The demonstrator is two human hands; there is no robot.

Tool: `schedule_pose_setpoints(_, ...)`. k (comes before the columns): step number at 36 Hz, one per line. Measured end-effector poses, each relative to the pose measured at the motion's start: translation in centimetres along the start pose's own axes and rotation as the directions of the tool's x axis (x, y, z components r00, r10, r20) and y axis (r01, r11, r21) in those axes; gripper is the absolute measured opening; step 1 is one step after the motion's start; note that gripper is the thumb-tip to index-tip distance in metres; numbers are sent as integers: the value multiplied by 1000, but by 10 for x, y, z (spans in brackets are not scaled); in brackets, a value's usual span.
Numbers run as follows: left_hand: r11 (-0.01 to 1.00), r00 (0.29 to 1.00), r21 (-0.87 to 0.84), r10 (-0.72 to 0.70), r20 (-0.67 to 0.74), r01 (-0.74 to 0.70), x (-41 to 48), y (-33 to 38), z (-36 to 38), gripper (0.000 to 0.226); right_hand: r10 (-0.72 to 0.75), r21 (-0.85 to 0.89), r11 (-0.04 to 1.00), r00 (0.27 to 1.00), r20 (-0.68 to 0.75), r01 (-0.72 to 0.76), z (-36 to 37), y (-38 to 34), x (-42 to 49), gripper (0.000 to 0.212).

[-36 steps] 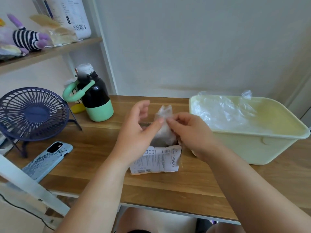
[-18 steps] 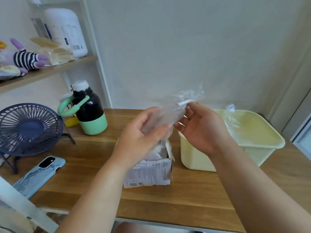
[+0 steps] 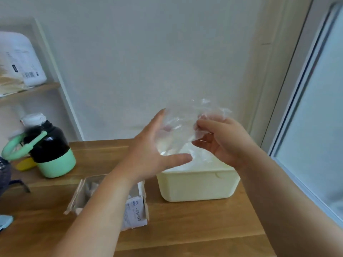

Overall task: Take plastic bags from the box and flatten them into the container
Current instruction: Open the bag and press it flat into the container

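A clear plastic bag (image 3: 182,127) hangs in the air above the pale yellow container (image 3: 198,184), spread between both hands. My left hand (image 3: 154,151) lies flat against the bag's left side with straight fingers. My right hand (image 3: 220,140) pinches the bag's right edge with curled fingers. More clear plastic (image 3: 196,154) lies inside the container. The open cardboard box (image 3: 133,210) stands on the wooden table below my left forearm, which hides much of it.
A black and mint green bottle (image 3: 50,147) with a green handle stands at the left on the table (image 3: 194,229). A dark fan edge (image 3: 4,175) shows at the far left. A shelf (image 3: 29,89) with a white jug is upper left. A window frame (image 3: 306,89) runs down the right.
Both hands lifted the bag out of the box and carried it up and right, over the container. The bag has been spread wider. The view swung right.
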State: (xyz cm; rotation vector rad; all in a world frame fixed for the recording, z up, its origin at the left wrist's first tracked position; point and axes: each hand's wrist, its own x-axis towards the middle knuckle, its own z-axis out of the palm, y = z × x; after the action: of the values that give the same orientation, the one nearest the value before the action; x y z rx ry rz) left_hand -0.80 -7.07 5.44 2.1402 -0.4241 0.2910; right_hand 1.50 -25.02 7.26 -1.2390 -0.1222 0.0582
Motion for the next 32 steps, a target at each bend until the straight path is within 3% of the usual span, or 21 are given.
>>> schedule_pose_setpoints(2, 989, 987, -94, -105, 121, 117, 3, -1, 2, 108, 2, 13, 1000, 1000, 5, -2, -7, -2, -1, 21)
schedule_pose_setpoints(3, 980, 987, -139, -126, 104, 140, 6, -3, 5, 98, 9, 11, 1000, 1000, 8, -9, -11, -2, -1, 23)
schedule_pose_setpoints(6, 970, 979, -221, -139, -146, 105, 18, -9, 12, 35, 54, 8, 998, 998, 12, -54, -19, -4, 0, 23)
schedule_pose_setpoints(9, 964, 979, -254, -127, -159, 84, 28, -10, 9, 22, 81, -101, 991, 997, -14, -82, -27, -7, 2, 9)
schedule_pose_setpoints(11, 983, 993, -177, -68, -101, 50, 34, -7, 4, 20, 46, -234, 970, 997, -65, -60, -33, -11, 4, 31)
schedule_pose_setpoints(13, 997, 998, -80, -25, -65, 20, 40, -5, 0, 23, -79, -376, 926, 988, -132, 24, -35, -16, 6, 48)
schedule_pose_setpoints(14, 999, 997, -43, -21, -69, 18, 44, -3, -2, 22, -139, -434, 898, 981, -137, 67, -34, -18, 7, 46)
schedule_pose_setpoints(16, 997, 987, 65, -22, -158, 32, 52, 2, -5, 16, -198, -489, 863, 974, -106, 122, -31, -20, 8, 22)
schedule_pose_setpoints(17, 989, 969, 141, -17, -246, 53, 57, 5, -6, 19, -189, -482, 868, 978, -91, 123, -29, -20, 8, 10)
schedule_pose_setpoints(19, 918, 899, 376, 51, -435, 129, 61, 9, -5, 44, -155, -371, 923, 982, -110, 105, -27, -17, 13, 16)
schedule_pose_setpoints(21, 850, 801, 511, 214, -558, 129, 57, 12, 2, 60, -105, -112, 990, 975, -195, 84, -27, -14, 17, 22)
schedule_pose_setpoints(22, 840, 758, 539, 313, -573, 61, 54, 13, 7, 57, -79, 11, 996, 967, -241, 84, -28, -11, 20, 24)
schedule_pose_setpoints(24, 807, 715, 580, 470, -518, -111, 49, 11, 19, 42, -31, 163, 983, 945, -325, 88, -33, -5, 25, 26)
schedule_pose_setpoints(26, 805, 800, 541, 482, -358, -243, 47, 8, 29, 38, 1, 209, 974, 929, -371, 82, -37, 3, 28, 24)
schedule_pose_setpoints(28, 841, 946, 498, 306, -111, -214, 46, 7, 39, 48, 43, 197, 979, 906, -422, 45, -41, 11, 30, 22)
schedule_pose_setpoints(29, 840, 985, 520, 168, 26, -157, 46, 5, 45, 52, 63, 162, 987, 890, -451, 12, -44, 17, 32, 21)
schedule_pose_setpoints(32, 790, 934, 609, -161, 318, -72, 51, -5, 62, 63, 73, -134, 978, 864, -497, -159, -55, 28, 33, 16)
